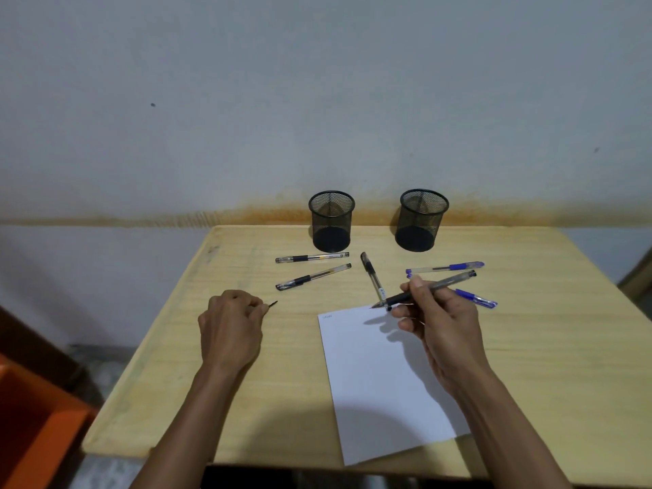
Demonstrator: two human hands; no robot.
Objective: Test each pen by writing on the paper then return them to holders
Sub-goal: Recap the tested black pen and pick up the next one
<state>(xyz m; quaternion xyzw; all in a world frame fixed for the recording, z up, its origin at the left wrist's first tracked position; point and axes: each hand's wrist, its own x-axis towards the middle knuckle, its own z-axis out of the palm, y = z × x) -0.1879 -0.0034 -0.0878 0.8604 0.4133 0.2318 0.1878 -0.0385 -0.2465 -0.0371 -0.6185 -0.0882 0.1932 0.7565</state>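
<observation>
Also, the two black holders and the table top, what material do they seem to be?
Both holders look like black wire mesh, probably metal with a matte coat: you see through the walls. The table top looks like pale wood or wood-look laminate; faint grain lines show.

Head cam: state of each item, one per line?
Left holder: upright, empty.
Right holder: tilted, empty.
Held pen: uncapped, right hand, tip at paper.
Cap: in left hand.
Paper: flat, faint mark at top corner.
</observation>
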